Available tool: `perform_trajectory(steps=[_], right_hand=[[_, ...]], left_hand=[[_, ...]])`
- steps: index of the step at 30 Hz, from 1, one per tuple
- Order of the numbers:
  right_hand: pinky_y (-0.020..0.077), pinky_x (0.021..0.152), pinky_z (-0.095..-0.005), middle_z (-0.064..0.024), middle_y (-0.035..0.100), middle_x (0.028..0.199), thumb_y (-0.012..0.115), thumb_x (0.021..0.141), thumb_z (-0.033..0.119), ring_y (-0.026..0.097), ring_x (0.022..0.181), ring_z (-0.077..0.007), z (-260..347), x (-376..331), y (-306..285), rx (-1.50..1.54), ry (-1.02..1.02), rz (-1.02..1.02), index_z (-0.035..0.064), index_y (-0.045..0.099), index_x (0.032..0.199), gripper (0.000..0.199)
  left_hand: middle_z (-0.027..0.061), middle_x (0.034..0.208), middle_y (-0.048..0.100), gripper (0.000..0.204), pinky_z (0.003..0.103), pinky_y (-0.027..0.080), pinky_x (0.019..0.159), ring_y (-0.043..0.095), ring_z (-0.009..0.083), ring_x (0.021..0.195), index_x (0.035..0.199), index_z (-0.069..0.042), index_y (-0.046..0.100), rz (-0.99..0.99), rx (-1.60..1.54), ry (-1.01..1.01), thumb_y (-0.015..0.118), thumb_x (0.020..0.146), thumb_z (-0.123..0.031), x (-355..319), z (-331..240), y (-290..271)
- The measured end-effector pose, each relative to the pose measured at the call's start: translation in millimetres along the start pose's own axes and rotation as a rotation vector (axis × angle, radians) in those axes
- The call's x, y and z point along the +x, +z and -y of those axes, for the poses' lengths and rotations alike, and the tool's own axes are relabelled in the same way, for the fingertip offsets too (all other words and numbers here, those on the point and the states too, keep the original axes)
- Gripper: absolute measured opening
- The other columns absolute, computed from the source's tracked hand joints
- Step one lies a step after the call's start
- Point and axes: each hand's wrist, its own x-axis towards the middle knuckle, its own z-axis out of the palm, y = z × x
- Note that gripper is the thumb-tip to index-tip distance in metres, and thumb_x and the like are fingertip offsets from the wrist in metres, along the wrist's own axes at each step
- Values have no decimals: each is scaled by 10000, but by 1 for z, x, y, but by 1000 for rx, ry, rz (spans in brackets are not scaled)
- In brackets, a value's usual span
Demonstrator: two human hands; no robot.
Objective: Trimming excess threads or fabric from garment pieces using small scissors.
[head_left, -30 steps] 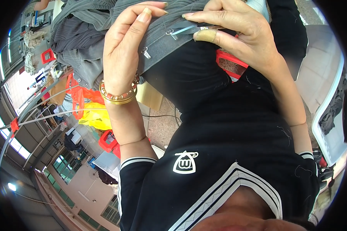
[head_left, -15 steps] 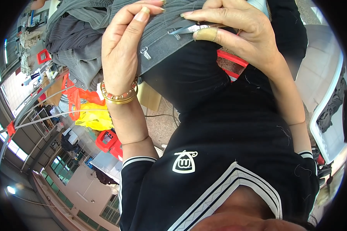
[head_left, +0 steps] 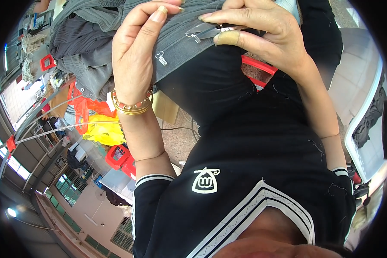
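Note:
A grey ribbed knit garment (head_left: 159,32) lies across my lap, its smooth band (head_left: 176,56) running along the near edge. Two small, pale keyhole-shaped details (head_left: 161,58) show on that band. My left hand (head_left: 137,45), with bracelets at the wrist, rests over the garment with thumb and fingers closed together; whatever lies between them is hidden. In my right hand (head_left: 262,30) is a pair of small thread snips (head_left: 208,32), held between thumb and fingers. Their pointed blades are slightly apart, over the band beside the farther keyhole detail. The thumb has a tan covering.
More grey cloth (head_left: 77,47) is heaped to the left. Beyond my left forearm are a red bag (head_left: 84,105), a yellow bag (head_left: 103,131) and red plastic stools (head_left: 118,157). A white-edged bin (head_left: 361,167) with dark cloth stands at the right. Thin metal poles cross the left side.
The snips' blades have parted, where they were closer together before. My right hand has shifted very slightly left; my left hand has hardly moved.

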Motion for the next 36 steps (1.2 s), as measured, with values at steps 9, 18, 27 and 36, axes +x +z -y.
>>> perform_trajectory(steps=[9,18,27,36], right_hand=[[440,600,-254,-62,601,796,796,761,69,585,700,-163,0,-2,6,-1,11,-55,41,733,1064,311],[426,657,-244,-55,645,845,799,768,31,571,748,-129,-7,-12,-1,227,149,-60,-8,722,1072,316],[409,671,-228,-63,614,876,748,687,-40,548,768,-128,-4,-16,7,59,17,100,-18,716,1084,399],[387,613,-217,-76,607,881,758,652,-4,538,740,-121,18,-1,5,-9,-45,206,-27,718,1072,422]], left_hand=[[153,1122,671,215,290,436,974,619,179,1054,1034,40,648,-65,89,118,513,1001,-124,-3,0,10],[18,922,663,112,154,377,615,455,7,696,1039,27,633,-556,240,343,574,974,-43,-26,10,20],[28,966,667,121,159,402,652,486,13,708,1053,34,630,-516,237,377,552,978,-19,-57,40,-2],[15,895,660,101,177,445,709,565,46,763,1022,3,656,-515,318,292,592,944,4,-60,48,-9]])
